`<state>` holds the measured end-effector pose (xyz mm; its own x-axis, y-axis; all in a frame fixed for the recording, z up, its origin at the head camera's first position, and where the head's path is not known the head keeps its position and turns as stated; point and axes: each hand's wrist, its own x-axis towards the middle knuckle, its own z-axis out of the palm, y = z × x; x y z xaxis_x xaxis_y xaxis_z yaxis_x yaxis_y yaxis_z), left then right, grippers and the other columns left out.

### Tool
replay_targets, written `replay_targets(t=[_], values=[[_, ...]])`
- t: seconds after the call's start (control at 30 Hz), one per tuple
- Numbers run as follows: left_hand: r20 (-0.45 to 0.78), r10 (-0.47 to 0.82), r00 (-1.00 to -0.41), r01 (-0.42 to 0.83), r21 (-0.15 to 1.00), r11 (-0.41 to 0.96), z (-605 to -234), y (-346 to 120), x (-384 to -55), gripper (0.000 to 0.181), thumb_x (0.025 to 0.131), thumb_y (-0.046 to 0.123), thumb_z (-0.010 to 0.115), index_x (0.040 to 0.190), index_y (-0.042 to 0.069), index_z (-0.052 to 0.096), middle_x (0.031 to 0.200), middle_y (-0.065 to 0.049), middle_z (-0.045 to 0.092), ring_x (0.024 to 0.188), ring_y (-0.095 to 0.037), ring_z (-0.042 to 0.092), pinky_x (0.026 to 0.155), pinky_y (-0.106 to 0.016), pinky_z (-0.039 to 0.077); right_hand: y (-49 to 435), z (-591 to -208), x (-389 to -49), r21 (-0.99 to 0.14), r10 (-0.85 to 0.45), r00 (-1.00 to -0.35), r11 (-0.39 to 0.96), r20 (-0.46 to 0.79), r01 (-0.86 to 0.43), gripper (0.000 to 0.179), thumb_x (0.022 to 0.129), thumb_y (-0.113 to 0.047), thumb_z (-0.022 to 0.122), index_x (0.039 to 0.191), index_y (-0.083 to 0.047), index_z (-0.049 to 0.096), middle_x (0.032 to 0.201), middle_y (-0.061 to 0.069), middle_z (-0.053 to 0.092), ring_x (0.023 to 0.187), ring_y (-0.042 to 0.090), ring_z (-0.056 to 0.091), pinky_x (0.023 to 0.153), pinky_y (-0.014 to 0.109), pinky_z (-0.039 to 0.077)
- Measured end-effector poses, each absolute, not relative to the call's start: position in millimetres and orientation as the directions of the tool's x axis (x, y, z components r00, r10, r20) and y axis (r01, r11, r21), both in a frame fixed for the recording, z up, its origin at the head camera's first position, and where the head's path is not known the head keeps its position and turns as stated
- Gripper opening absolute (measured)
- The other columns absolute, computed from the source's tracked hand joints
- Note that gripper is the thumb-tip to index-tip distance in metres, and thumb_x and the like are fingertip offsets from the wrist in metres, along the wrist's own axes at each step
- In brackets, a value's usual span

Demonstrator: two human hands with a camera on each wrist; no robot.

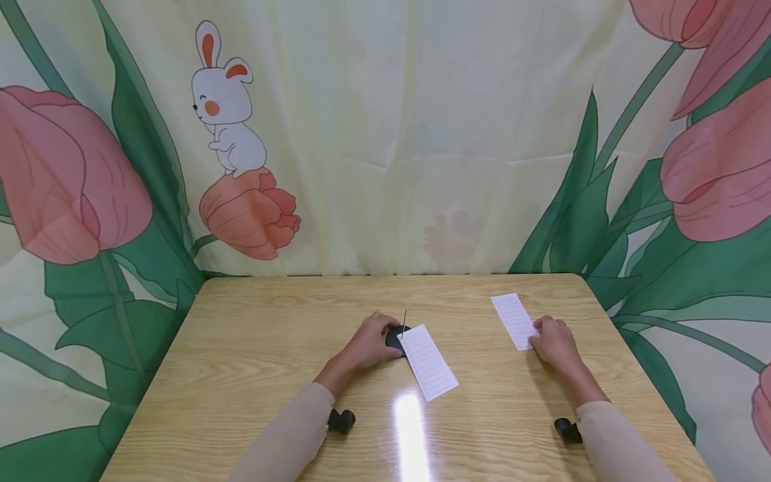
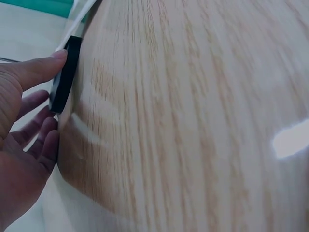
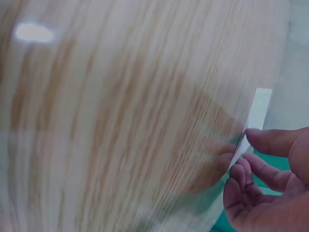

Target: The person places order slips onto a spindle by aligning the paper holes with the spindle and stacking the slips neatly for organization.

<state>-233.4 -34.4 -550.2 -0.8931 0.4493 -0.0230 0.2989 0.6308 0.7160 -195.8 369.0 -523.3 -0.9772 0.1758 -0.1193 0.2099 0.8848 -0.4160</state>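
My left hand [image 1: 369, 345] grips the round black base [image 1: 392, 339] of a receipt spike, whose thin metal rod [image 1: 404, 321] stands upright. In the left wrist view the thumb lies on the edge of the black base [image 2: 66, 77], with the fingers below it. A lined white paper slip [image 1: 429, 365] has its upper left corner at the rod and slants toward the front of the table. Over on the right, my right hand [image 1: 555, 345] pinches a second lined slip [image 1: 514, 320] by its side edge. The right wrist view shows this slip [image 3: 259, 108] between thumb and fingers.
Both hands work over a wooden table [image 1: 259, 348] with rounded far corners. Behind it hangs a curtain [image 1: 373, 134] printed with tulips and a rabbit. Black wrist cameras sit at both sleeves. A bright light reflection [image 1: 411, 435] shows near the front.
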Motion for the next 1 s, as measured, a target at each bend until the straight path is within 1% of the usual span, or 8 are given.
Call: replay_targets(t=[0.23,0.33,0.43,0.5,0.57,0.63,0.87,1.0], values=[[-0.030,0.446,-0.894,0.289,0.722,0.628,-549,-34,-233,0.058,0.082,0.023,0.090,0.132,0.009,0.065,0.129,-0.009,0.058,0.111,-0.021,0.051,0.096,-0.040,0.046,372,-522,-199,-0.453,0.191,-0.966,0.856,-0.175,0.251,0.038,0.094,0.000,0.063,0.123,0.022,0.052,0.113,0.035,0.061,0.101,0.043,0.057,0.092,0.056,0.049],[-0.034,0.450,-0.893,0.287,0.727,0.624,-548,-33,-233,0.058,0.082,0.023,0.090,0.132,0.009,0.065,0.130,-0.010,0.058,0.111,-0.022,0.050,0.096,-0.040,0.046,373,-521,-200,-0.459,0.185,-0.963,0.850,-0.198,0.258,0.039,0.092,-0.001,0.062,0.122,0.023,0.054,0.113,0.035,0.062,0.099,0.041,0.057,0.092,0.054,0.049],[-0.044,0.450,-0.892,0.278,0.732,0.622,-547,-34,-232,0.058,0.082,0.022,0.089,0.133,0.008,0.064,0.131,-0.010,0.058,0.111,-0.022,0.050,0.096,-0.040,0.046,375,-520,-201,-0.465,0.178,-0.962,0.847,-0.209,0.258,0.035,0.090,-0.002,0.062,0.116,0.021,0.059,0.109,0.033,0.063,0.094,0.039,0.055,0.088,0.051,0.049],[-0.044,0.449,-0.892,0.278,0.731,0.623,-547,-35,-232,0.058,0.082,0.022,0.089,0.133,0.008,0.064,0.132,-0.010,0.057,0.112,-0.022,0.050,0.096,-0.041,0.046,376,-520,-201,-0.468,0.177,-0.961,0.845,-0.214,0.260,0.027,0.088,-0.004,0.062,0.105,0.016,0.063,0.100,0.028,0.063,0.090,0.036,0.054,0.082,0.045,0.048],[-0.047,0.449,-0.892,0.277,0.729,0.626,-547,-35,-232,0.058,0.082,0.022,0.089,0.133,0.008,0.064,0.132,-0.010,0.057,0.112,-0.022,0.050,0.097,-0.041,0.046,377,-521,-201,-0.476,0.184,-0.959,0.837,-0.218,0.269,0.020,0.087,-0.006,0.062,0.097,0.012,0.063,0.093,0.023,0.060,0.087,0.034,0.053,0.076,0.040,0.045],[-0.047,0.450,-0.892,0.277,0.729,0.626,-547,-35,-233,0.058,0.082,0.022,0.089,0.133,0.009,0.064,0.131,-0.009,0.057,0.111,-0.022,0.050,0.096,-0.041,0.047,378,-522,-199,-0.485,0.197,-0.954,0.827,-0.224,0.285,0.017,0.087,-0.007,0.063,0.094,0.008,0.060,0.089,0.019,0.057,0.086,0.033,0.052,0.074,0.037,0.043],[-0.054,0.442,-0.896,0.266,0.731,0.628,-546,-35,-235,0.059,0.083,0.024,0.089,0.134,0.010,0.064,0.125,-0.007,0.058,0.106,-0.020,0.052,0.090,-0.037,0.047,381,-521,-194,-0.513,0.224,-0.944,0.796,-0.244,0.321,0.024,0.096,-0.008,0.061,0.108,0.010,0.050,0.097,0.022,0.053,0.092,0.036,0.052,0.077,0.040,0.044],[-0.065,0.424,-0.903,0.234,0.754,0.613,-541,-38,-234,0.058,0.084,0.023,0.087,0.136,0.011,0.064,0.126,-0.006,0.059,0.109,-0.022,0.056,0.092,-0.039,0.050,382,-518,-192,-0.520,0.226,-0.950,0.797,-0.216,0.308,0.025,0.101,-0.008,0.059,0.115,0.011,0.051,0.104,0.026,0.056,0.095,0.037,0.052,0.079,0.041,0.046]])
